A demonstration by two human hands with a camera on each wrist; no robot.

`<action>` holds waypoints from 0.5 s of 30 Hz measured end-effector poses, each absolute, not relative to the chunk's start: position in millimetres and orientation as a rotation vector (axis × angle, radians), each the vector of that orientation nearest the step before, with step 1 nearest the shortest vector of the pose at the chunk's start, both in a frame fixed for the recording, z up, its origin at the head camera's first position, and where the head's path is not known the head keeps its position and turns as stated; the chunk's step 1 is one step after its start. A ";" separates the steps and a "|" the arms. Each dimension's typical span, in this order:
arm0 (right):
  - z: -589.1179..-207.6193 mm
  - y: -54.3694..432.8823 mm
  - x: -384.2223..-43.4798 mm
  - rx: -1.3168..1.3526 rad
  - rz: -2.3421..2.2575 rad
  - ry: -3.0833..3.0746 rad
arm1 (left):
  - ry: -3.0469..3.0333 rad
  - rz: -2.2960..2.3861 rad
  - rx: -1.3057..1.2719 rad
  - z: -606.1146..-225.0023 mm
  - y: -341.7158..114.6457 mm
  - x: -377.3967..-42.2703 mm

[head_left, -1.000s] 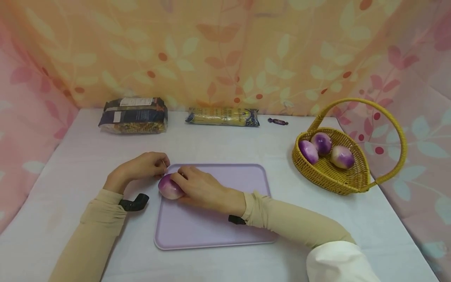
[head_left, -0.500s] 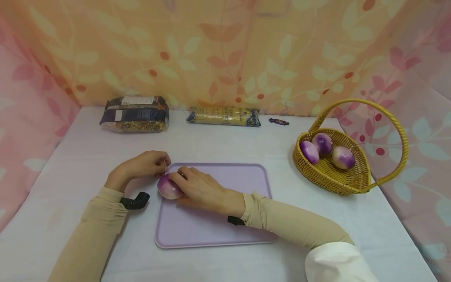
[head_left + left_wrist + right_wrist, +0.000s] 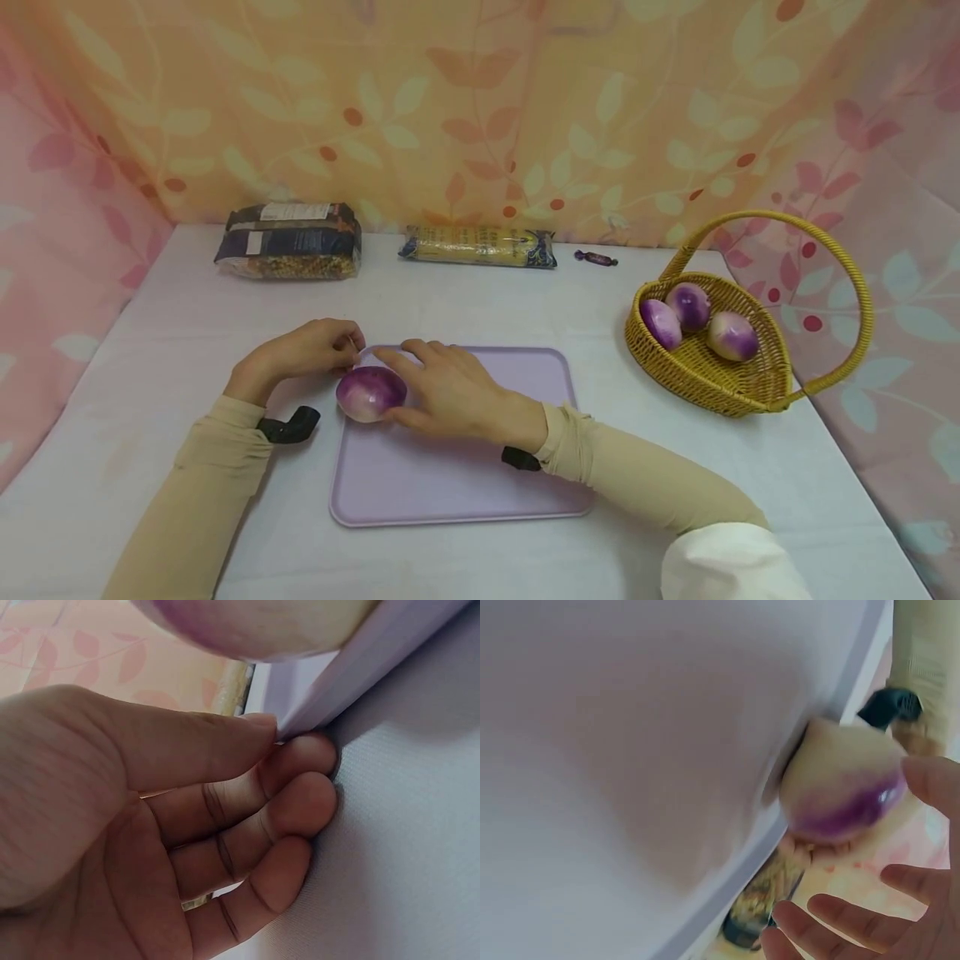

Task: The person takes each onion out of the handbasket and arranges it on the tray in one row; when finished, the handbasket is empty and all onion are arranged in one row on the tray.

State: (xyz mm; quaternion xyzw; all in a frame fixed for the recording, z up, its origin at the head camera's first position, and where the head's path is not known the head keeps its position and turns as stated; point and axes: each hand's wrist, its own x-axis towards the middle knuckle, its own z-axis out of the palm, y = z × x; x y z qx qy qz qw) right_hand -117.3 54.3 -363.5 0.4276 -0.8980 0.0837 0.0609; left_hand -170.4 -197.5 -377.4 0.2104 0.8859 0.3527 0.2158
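A purple-and-white turnip [image 3: 370, 393] sits on the left side of the lilac tray [image 3: 450, 496], at its rim. My right hand [image 3: 461, 396] is beside it with spread fingers; in the right wrist view the thumb [image 3: 934, 784] overlaps the turnip's edge and the other fingers stand apart from it. At the tray's far left corner my left hand [image 3: 311, 348] pinches the rim, thumb against the edge and fingertips low by the tablecloth in the left wrist view. Three more turnips [image 3: 731, 336] lie in a yellow wicker basket [image 3: 708, 392] on the right.
Along the back of the white-covered table lie a dark bag of pasta [image 3: 291, 242], a yellow pack of noodles [image 3: 480, 247] and a small wrapped candy [image 3: 596, 258]. The basket's tall handle [image 3: 862, 308] leans out to the right. Floral curtains surround the table.
My right hand has loosened its grip on the turnip, its fingers spreading and drawing back to the right. The turnip has come to rest slightly further right. My left hand stays at the tray corner.
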 end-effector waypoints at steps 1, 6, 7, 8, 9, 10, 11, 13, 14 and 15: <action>-362.5 58.6 -118.4 1.276 0.249 -2.727 | 2.457 0.979 0.584 -378.0 -197.6 -170.2; -355.4 87.2 -124.9 1.159 0.293 -2.781 | 2.479 0.955 0.602 -378.7 -197.0 -170.7; -353.8 94.3 -126.7 1.131 0.313 -2.779 | 2.484 0.946 0.603 -378.3 -197.0 -171.0; -351.9 101.8 -129.1 1.102 0.330 -2.772 | 2.487 0.942 0.602 -377.9 -197.0 -171.2; -349.3 109.6 -131.6 1.071 0.353 -2.762 | 2.490 0.934 0.608 -377.4 -197.2 -171.4; -346.5 118.6 -135.1 1.046 0.367 -2.750 | 2.489 0.932 0.605 -377.0 -197.1 -171.6; -342.7 127.9 -138.4 1.008 0.383 -2.751 | 2.490 0.927 0.604 -376.9 -197.1 -172.0; -334.9 147.9 -146.3 0.931 0.410 -2.743 | 2.490 0.924 0.596 -377.2 -197.2 -172.4; -331.1 158.7 -150.0 0.882 0.418 -2.744 | 2.489 0.925 0.592 -378.1 -197.5 -172.6; -327.4 170.1 -153.5 0.835 0.429 -2.748 | 2.490 0.922 0.589 -379.1 -197.8 -172.7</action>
